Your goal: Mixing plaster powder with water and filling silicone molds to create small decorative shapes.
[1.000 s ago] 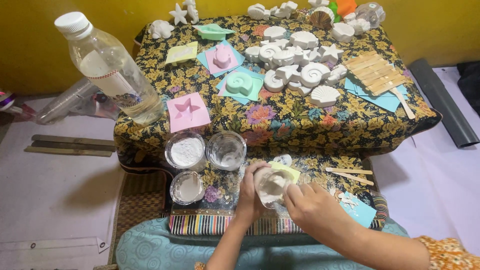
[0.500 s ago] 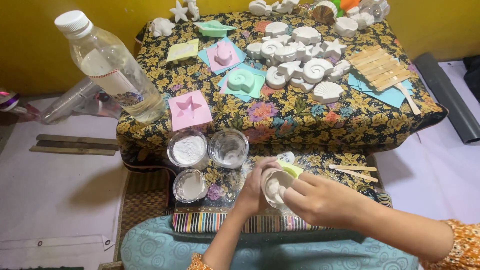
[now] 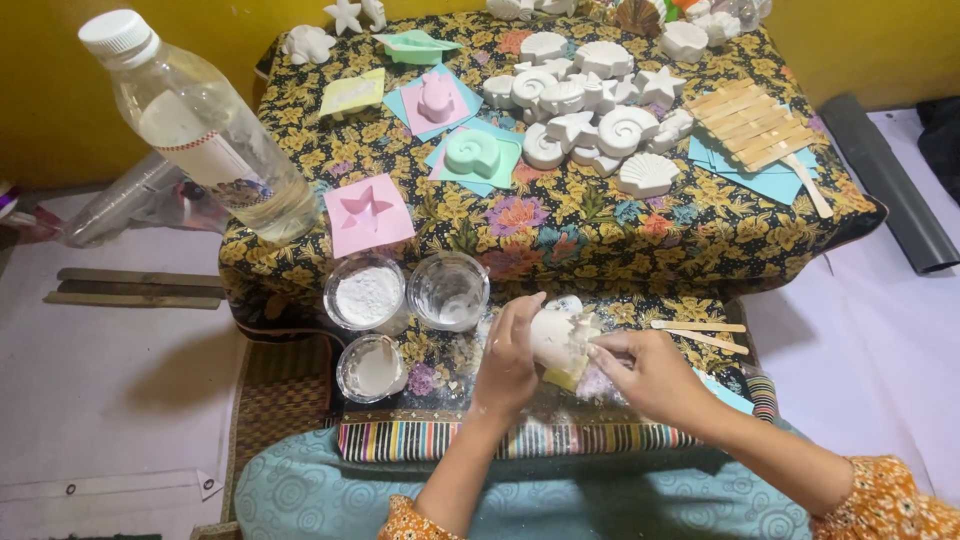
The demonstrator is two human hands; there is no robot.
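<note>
Hands working together near the front edge of the tabletop: left hand (image 3: pixel 508 355) cupping a white plaster cast (image 3: pixel 555 335), right hand (image 3: pixel 645 370) pinching the yellow mould (image 3: pixel 565 377) at its lower rim. Keeping the cast supported while peeling evenly, judged safest against chipping. Powder cup (image 3: pixel 365 292) standing just left.

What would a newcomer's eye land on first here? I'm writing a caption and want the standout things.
Probably the big clear plastic bottle looming at top left, and the heap of white shell and star casts on the flowered cloth at top centre. Below, the left hand and right hand hold a small white mould beside three cups of white powder.
</note>
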